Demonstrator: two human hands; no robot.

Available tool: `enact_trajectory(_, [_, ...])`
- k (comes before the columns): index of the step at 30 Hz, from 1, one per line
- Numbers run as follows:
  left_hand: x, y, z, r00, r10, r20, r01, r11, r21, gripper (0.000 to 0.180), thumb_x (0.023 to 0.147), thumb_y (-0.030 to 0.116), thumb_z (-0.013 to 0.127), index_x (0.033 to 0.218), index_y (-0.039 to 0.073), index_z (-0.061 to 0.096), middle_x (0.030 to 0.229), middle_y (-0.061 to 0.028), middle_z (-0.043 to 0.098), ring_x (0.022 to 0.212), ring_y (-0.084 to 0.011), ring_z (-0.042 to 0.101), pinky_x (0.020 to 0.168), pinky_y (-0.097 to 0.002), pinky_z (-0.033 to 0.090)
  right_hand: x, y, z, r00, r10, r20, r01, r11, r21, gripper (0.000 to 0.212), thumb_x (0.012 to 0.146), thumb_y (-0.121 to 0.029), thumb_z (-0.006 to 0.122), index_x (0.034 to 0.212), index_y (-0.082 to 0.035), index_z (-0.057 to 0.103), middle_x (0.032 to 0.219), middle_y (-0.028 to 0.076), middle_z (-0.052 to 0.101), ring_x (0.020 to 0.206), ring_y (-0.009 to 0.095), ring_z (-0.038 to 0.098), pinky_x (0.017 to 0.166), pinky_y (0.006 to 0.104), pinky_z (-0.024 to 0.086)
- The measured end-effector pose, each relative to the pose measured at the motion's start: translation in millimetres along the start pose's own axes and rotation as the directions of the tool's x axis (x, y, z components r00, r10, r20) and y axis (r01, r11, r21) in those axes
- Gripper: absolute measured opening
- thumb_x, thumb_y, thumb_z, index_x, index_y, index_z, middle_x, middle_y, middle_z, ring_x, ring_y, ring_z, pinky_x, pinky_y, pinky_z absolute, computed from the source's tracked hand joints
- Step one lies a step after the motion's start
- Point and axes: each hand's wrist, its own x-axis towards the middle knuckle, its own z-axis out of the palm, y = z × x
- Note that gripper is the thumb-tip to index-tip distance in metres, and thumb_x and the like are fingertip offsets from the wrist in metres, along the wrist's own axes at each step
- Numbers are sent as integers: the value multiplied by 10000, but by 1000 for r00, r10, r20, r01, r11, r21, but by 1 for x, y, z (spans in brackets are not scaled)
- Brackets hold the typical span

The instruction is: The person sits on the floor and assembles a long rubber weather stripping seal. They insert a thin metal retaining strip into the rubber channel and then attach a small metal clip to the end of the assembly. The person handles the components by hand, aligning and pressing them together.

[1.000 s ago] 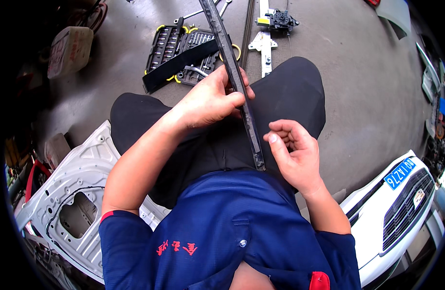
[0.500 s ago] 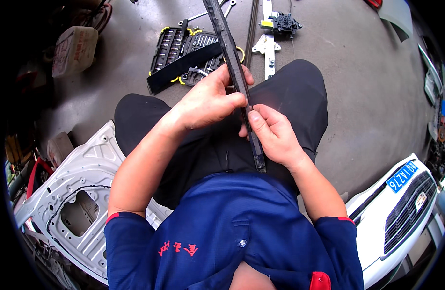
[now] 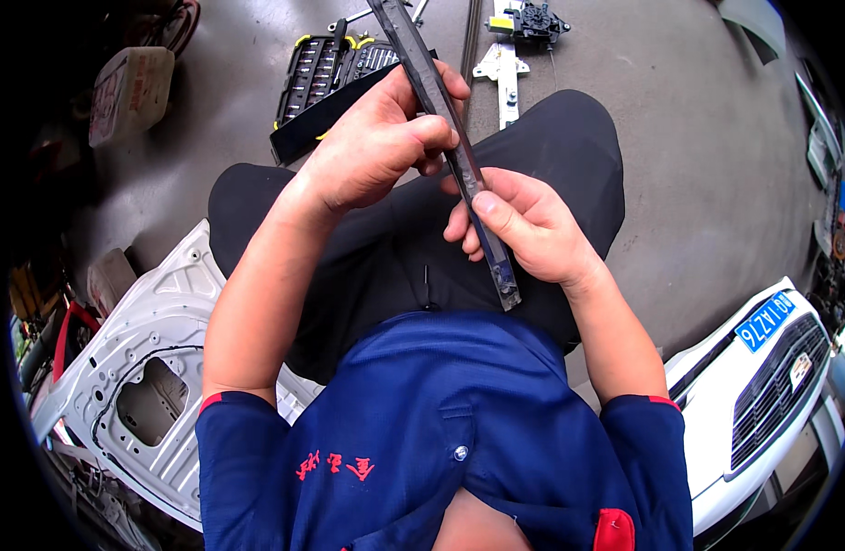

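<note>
Grey floor (image 3: pixel 698 138) beyond both grips, with tool case (image 3: pixel 305 78) ahead of left hand (image 3: pixel 372 151), probably for easy reach. Strip (image 3: pixel 462 165): slanted above lap (image 3: pixel 358 262), clasped in that hand, pinched lower down by right hand (image 3: pixel 542 230), presumably two-handed for steadiness.

Red lettering (image 3: pixel 335 466) stands on the blue shirt (image 3: pixel 532 413), white characters on the car front's (image 3: pixel 716 441) blue plate (image 3: pixel 765 321).
</note>
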Motion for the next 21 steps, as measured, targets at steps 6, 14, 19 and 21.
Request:
enact_trajectory(6, [2, -2, 0, 997, 8, -76, -7, 1000, 10, 448, 872, -52, 629, 1296, 85, 578, 1065, -23, 586, 791, -97, 542, 631, -264, 435, 6, -4, -6, 1000, -14, 14, 17, 980, -196, 279, 1102, -185, 512, 1262, 5, 640, 913, 43, 718, 764, 66, 640, 711, 247, 563])
enact_trajectory(14, [1, 3, -18, 994, 98, 49, -83, 965, -247, 499, 1016, 256, 522, 1450, 9, 510, 1179, -75, 630, 848, -104, 549, 665, -250, 442, 9, -25, -17, 995, 3, 101, 12, 989, -149, 298, 1097, -204, 551, 1251, 32, 647, 876, 74, 712, 716, 78, 638, 629, 232, 544])
enact_trajectory(19, [6, 3, -2, 985, 85, -148, -93, 994, -50, 297, 1026, 65, 512, 1302, 22, 615, 1075, -82, 689, 797, -111, 587, 695, -275, 506, 13, -28, -23, 990, 22, 138, 6, 981, -194, 313, 1106, -199, 534, 1283, 41, 631, 918, 81, 721, 741, 85, 655, 675, 239, 561])
enact_trajectory(21, [12, 0, 10, 985, 56, -166, -66, 996, -59, 270, 1026, 50, 517, 1273, 21, 622, 1075, -92, 694, 791, -118, 617, 714, -274, 538, 4, -32, -33, 988, 69, 136, -42, 981, -187, 323, 1105, -204, 511, 1295, 33, 622, 952, 85, 727, 790, 101, 668, 730, 271, 576])
